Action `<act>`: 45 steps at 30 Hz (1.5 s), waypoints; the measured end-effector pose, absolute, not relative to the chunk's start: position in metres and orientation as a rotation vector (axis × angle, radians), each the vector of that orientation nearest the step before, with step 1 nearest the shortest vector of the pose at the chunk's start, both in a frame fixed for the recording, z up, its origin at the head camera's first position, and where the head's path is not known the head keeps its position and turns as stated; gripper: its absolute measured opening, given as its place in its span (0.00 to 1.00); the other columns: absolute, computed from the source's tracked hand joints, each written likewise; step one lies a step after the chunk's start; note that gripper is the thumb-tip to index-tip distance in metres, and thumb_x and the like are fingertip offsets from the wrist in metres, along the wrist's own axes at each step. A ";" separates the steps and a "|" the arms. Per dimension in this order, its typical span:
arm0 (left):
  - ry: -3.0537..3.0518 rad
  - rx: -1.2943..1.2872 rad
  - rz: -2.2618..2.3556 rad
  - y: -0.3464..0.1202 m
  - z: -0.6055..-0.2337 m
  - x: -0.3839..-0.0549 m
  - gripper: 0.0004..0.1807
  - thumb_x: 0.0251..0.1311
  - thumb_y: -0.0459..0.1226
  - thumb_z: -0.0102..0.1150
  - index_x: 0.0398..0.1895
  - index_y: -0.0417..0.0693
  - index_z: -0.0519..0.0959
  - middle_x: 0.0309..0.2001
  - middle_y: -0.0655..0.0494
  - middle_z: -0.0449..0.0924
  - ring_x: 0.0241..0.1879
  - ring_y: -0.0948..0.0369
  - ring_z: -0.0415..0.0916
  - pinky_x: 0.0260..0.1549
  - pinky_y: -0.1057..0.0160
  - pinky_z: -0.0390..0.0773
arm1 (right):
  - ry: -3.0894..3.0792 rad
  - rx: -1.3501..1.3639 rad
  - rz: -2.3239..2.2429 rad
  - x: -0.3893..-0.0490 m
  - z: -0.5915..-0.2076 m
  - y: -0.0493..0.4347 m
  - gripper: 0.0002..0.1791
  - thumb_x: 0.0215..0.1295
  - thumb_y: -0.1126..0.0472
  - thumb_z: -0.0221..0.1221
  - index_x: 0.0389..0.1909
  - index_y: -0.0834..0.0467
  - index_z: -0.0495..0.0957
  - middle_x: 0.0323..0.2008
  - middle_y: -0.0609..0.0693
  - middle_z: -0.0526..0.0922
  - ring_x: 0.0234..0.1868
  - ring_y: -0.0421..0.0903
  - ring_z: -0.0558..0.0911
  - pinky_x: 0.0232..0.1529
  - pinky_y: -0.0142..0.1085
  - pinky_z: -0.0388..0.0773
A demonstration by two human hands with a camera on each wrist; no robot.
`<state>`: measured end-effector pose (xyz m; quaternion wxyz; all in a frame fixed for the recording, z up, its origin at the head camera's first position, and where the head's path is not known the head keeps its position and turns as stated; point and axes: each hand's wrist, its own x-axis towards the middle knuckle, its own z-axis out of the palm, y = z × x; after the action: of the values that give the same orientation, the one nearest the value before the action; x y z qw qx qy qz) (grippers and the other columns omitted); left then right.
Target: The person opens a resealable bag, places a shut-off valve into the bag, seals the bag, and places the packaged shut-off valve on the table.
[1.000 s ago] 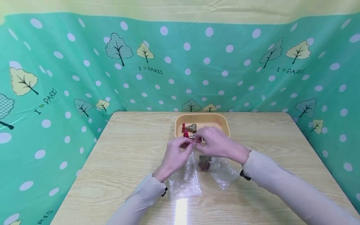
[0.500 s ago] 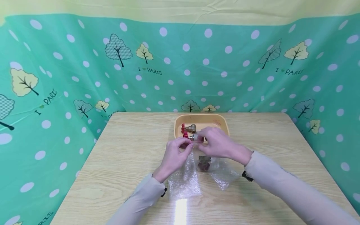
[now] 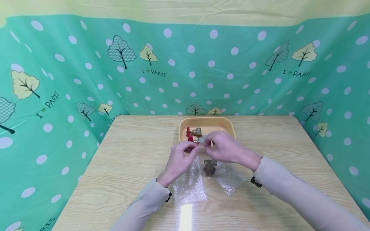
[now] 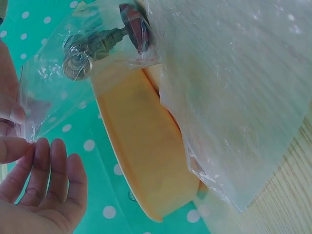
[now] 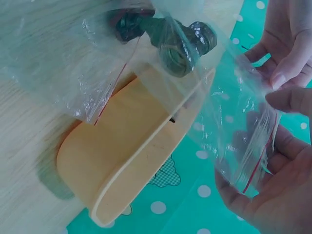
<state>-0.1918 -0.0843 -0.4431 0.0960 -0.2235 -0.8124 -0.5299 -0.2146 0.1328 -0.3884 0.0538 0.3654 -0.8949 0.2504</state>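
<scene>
A clear zip-lock bag (image 5: 214,117) with a red seal line holds a brass valve with a red handwheel (image 4: 97,46). My left hand (image 3: 180,160) pinches one end of its mouth between thumb and fingertips. Along the same edge, a little to the right, my right hand (image 3: 224,146) pinches the seal with thumb and bent fingers. In the head view the bagged valve (image 3: 209,166) shows just below my hands. Whether it rests on the table cannot be told.
Behind my hands, a shallow yellow tray (image 3: 229,123) holds red-handled valves (image 3: 197,132), partly hidden by my hands. Other clear plastic bags lie on the wooden table, a wide one (image 3: 189,189) at left and one (image 3: 231,179) at right. A green patterned cloth (image 3: 185,64) hangs behind.
My right hand has slid slightly to the right along the bag's edge, so the gap between the hands is wider. My left hand stays in place, pinching the bag.
</scene>
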 end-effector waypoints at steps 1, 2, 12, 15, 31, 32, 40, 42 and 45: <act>-2.406 -0.663 -1.574 -0.084 -0.443 -0.192 0.05 0.67 0.28 0.65 0.41 0.41 0.87 0.38 0.56 0.87 0.36 0.62 0.83 0.40 0.63 0.86 | -2.724 1.105 0.770 -0.214 -0.388 0.134 0.04 0.59 0.66 0.70 0.34 0.55 0.86 0.30 0.42 0.84 0.28 0.37 0.75 0.35 0.36 0.78; -2.405 -0.663 -1.577 -0.085 -0.443 -0.192 0.05 0.67 0.28 0.65 0.41 0.40 0.87 0.38 0.56 0.87 0.36 0.62 0.83 0.40 0.63 0.86 | -2.734 1.098 0.783 -0.214 -0.388 0.135 0.03 0.58 0.66 0.69 0.33 0.56 0.86 0.29 0.42 0.83 0.27 0.38 0.74 0.34 0.36 0.78; -2.412 -0.670 -1.595 -0.086 -0.443 -0.192 0.04 0.67 0.28 0.65 0.42 0.38 0.87 0.38 0.49 0.87 0.37 0.61 0.83 0.41 0.63 0.86 | -2.753 1.083 0.885 -0.213 -0.390 0.137 0.03 0.62 0.69 0.68 0.34 0.58 0.86 0.28 0.42 0.83 0.23 0.36 0.73 0.28 0.33 0.78; -2.410 -0.669 -1.598 -0.086 -0.443 -0.191 0.04 0.68 0.28 0.65 0.42 0.40 0.87 0.38 0.49 0.87 0.37 0.61 0.83 0.41 0.62 0.86 | -2.750 1.070 0.874 -0.212 -0.391 0.139 0.03 0.61 0.68 0.69 0.34 0.58 0.87 0.29 0.43 0.84 0.25 0.36 0.75 0.31 0.34 0.81; -2.420 -0.670 -1.597 -0.086 -0.443 -0.191 0.04 0.68 0.28 0.65 0.42 0.40 0.87 0.39 0.45 0.87 0.37 0.60 0.84 0.42 0.59 0.87 | -2.743 1.031 0.890 -0.209 -0.393 0.148 0.04 0.61 0.68 0.70 0.36 0.59 0.87 0.30 0.45 0.86 0.29 0.37 0.78 0.33 0.33 0.82; -2.421 -0.670 -1.595 -0.086 -0.443 -0.191 0.04 0.68 0.28 0.65 0.42 0.39 0.87 0.38 0.46 0.87 0.37 0.60 0.84 0.42 0.59 0.87 | -2.748 1.025 0.897 -0.208 -0.394 0.149 0.04 0.61 0.68 0.71 0.37 0.59 0.87 0.31 0.45 0.86 0.29 0.37 0.78 0.33 0.33 0.82; -2.428 -0.647 -1.595 -0.086 -0.444 -0.191 0.04 0.68 0.29 0.65 0.42 0.42 0.87 0.37 0.49 0.87 0.36 0.61 0.82 0.39 0.58 0.86 | -2.765 0.984 0.885 -0.207 -0.396 0.156 0.04 0.62 0.65 0.71 0.37 0.57 0.87 0.34 0.45 0.88 0.32 0.39 0.82 0.37 0.38 0.84; -2.428 -0.644 -1.587 -0.086 -0.444 -0.191 0.04 0.68 0.29 0.65 0.42 0.42 0.87 0.37 0.52 0.87 0.36 0.62 0.82 0.40 0.60 0.86 | -2.745 0.997 0.878 -0.207 -0.397 0.156 0.04 0.62 0.66 0.71 0.37 0.58 0.88 0.34 0.46 0.88 0.34 0.40 0.83 0.41 0.41 0.85; -2.426 -0.641 -1.579 -0.086 -0.445 -0.191 0.04 0.68 0.29 0.66 0.43 0.40 0.87 0.37 0.54 0.87 0.36 0.62 0.82 0.40 0.61 0.86 | -2.724 1.011 0.881 -0.207 -0.397 0.156 0.04 0.62 0.67 0.71 0.37 0.58 0.88 0.34 0.47 0.88 0.35 0.42 0.84 0.41 0.42 0.86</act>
<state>-0.1910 -0.0858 -0.4446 0.0883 -0.2153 -0.8151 -0.5305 -0.2073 0.1564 -0.3973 0.0529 0.3325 -0.8960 0.2897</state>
